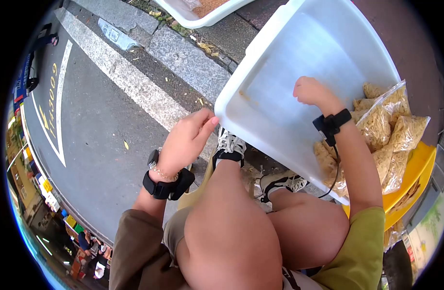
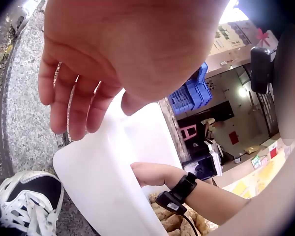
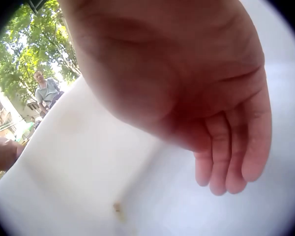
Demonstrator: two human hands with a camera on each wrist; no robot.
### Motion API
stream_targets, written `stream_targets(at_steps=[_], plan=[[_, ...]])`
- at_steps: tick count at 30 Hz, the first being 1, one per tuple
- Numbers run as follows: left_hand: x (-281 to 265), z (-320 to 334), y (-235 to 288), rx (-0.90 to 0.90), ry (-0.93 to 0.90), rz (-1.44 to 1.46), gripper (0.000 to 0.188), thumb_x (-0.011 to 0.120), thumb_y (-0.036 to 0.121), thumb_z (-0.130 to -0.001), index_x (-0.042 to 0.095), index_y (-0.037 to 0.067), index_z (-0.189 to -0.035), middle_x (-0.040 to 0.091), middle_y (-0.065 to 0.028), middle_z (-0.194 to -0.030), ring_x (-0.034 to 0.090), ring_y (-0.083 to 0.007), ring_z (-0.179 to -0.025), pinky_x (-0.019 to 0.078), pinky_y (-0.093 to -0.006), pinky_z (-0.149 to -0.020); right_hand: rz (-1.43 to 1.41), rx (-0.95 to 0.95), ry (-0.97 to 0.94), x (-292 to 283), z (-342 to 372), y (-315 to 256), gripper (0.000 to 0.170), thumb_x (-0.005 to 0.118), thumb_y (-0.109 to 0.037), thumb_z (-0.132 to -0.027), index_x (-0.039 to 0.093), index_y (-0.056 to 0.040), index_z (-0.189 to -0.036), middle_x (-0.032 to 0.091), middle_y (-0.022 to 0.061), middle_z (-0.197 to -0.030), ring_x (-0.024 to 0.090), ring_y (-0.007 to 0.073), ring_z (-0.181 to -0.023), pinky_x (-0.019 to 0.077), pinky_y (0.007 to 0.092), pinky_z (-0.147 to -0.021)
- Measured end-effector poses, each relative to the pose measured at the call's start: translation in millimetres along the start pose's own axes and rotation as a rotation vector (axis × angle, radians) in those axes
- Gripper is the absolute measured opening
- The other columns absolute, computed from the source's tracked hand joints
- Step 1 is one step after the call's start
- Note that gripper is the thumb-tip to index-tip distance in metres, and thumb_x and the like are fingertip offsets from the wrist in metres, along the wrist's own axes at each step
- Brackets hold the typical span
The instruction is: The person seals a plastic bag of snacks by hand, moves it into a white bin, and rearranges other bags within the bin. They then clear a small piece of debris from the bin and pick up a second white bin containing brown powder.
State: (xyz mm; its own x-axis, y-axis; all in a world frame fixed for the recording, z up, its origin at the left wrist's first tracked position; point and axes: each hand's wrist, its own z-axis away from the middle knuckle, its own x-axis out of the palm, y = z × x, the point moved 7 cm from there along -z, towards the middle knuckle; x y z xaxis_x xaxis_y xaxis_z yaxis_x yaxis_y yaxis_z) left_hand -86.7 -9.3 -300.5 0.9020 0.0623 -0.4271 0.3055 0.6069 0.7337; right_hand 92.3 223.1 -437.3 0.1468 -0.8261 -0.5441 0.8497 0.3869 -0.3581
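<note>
A large white plastic tub (image 1: 323, 43) stands tilted in front of my knees, a small brownish smear on its inner floor. At its near left corner is my left hand (image 1: 185, 140), its fingertips right at the rim. In the left wrist view those fingers (image 2: 81, 105) hang relaxed with nothing between them. My right hand (image 1: 314, 92) is inside the tub, over the floor. The right wrist view shows its fingers (image 3: 236, 142) loosely bent and holding nothing. Several clear bags (image 1: 393, 125) of pale yellow-brown food lie at the tub's right end, beside my right forearm.
Under the bags is a yellow container (image 1: 424, 159). Another white tub (image 1: 207, 19) with orange-brown crumbs stands beyond the kerb. My shoes (image 1: 231, 142) are close beneath the tub's near edge. A marked road (image 1: 101, 116) runs along the left. Blue crates (image 2: 191, 93) stand behind.
</note>
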Motion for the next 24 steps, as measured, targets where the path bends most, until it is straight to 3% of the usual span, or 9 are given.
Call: stream_targets(at_steps=[1,4,8,10,11,18,21,23,24], plan=[[7,-2,-1,-0.017,-0.068,-0.174,0.026,0.049,0.024,-0.097,0.058,0.001,-0.092,0.061,-0.0165,-0.079,0.060,-0.0335,-0.077,0.0461,-0.0394,-0.067,0.021,0.072,-0.235,33,-8,12,0.015,0.051,-0.007,-0.070,0.062,0.0027,-0.072,0.059,0.0208,-0.064,0.057,0.0331,-0.057,0.0468,0.0424,-0.054],[6,-7,2,0.090,-0.006,-0.220,0.022,0.055,0.023,-0.093,0.057,0.001,-0.089,0.060,-0.0187,-0.082,0.057,-0.0391,-0.079,0.0438,-0.0444,-0.065,-0.087,-0.007,-0.344,85,-26,1,0.011,0.051,-0.003,-0.064,0.059,0.0036,-0.062,0.060,0.0211,-0.063,0.056,0.0328,-0.050,0.0439,0.0437,-0.048],[7,-6,-4,0.070,0.011,-0.179,0.024,0.056,0.024,-0.093,0.058,0.001,-0.090,0.057,-0.0176,-0.080,0.056,-0.0374,-0.077,0.0432,-0.0431,-0.066,-0.257,0.088,-0.350,90,-19,-17,0.008,0.049,-0.001,-0.062,0.055,0.0013,-0.057,0.055,0.0156,-0.057,0.049,0.0273,-0.046,0.0392,0.0394,-0.045],[8,-7,-7,0.043,-0.015,-0.152,0.025,0.056,0.025,-0.093,0.058,0.000,-0.090,0.057,-0.0174,-0.080,0.055,-0.0371,-0.077,0.0431,-0.0425,-0.066,-0.393,0.200,-0.563,94,-12,-17,0.028,0.047,-0.011,-0.083,0.062,0.0046,-0.101,0.055,0.0052,-0.070,0.044,0.0156,-0.050,0.0412,0.0303,-0.049],[9,-8,-9,0.021,-0.037,-0.124,0.026,0.056,0.025,-0.093,0.057,0.000,-0.090,0.057,-0.0172,-0.081,0.054,-0.0368,-0.076,0.0431,-0.0418,-0.067,-0.382,0.162,-0.595,94,-10,-23,0.032,0.045,-0.014,-0.085,0.059,0.0039,-0.108,0.046,0.0014,-0.068,0.033,0.0127,-0.048,0.0351,0.0282,-0.048],[8,-12,-11,0.048,-0.071,-0.098,0.027,0.056,0.026,-0.093,0.058,-0.001,-0.091,0.057,-0.0176,-0.081,0.055,-0.0361,-0.076,0.0435,-0.0409,-0.068,-0.671,0.066,-0.533,101,-8,-63,0.035,0.041,-0.012,-0.084,0.058,0.0019,-0.110,0.047,0.0004,-0.065,0.037,0.0105,-0.046,0.0358,0.0280,-0.046],[9,-12,-14,0.035,-0.089,-0.106,0.027,0.057,0.026,-0.093,0.059,-0.001,-0.092,0.058,-0.0176,-0.082,0.056,-0.0360,-0.078,0.0441,-0.0406,-0.069,-0.507,-0.093,-0.412,88,0,-68,0.038,0.043,-0.008,-0.081,0.056,-0.0012,-0.116,0.052,0.0040,-0.071,0.049,0.0159,-0.055,0.0416,0.0320,-0.053],[9,-13,-14,0.056,-0.082,-0.079,0.027,0.057,0.026,-0.093,0.060,-0.001,-0.093,0.059,-0.0172,-0.084,0.057,-0.0361,-0.080,0.0448,-0.0401,-0.070,-0.031,-0.635,0.272,46,21,-78,0.033,0.049,-0.007,-0.081,0.059,-0.0053,-0.113,0.057,0.0103,-0.096,0.056,0.0237,-0.087,0.0466,0.0378,-0.076],[9,-14,-14,0.057,-0.084,-0.076,0.027,0.057,0.026,-0.093,0.060,-0.001,-0.093,0.059,-0.0172,-0.084,0.057,-0.0361,-0.080,0.0448,-0.0401,-0.070,-0.029,-0.632,0.271,45,24,-74,0.033,0.049,-0.007,-0.081,0.059,-0.0053,-0.113,0.057,0.0103,-0.096,0.056,0.0237,-0.087,0.0466,0.0378,-0.076]])
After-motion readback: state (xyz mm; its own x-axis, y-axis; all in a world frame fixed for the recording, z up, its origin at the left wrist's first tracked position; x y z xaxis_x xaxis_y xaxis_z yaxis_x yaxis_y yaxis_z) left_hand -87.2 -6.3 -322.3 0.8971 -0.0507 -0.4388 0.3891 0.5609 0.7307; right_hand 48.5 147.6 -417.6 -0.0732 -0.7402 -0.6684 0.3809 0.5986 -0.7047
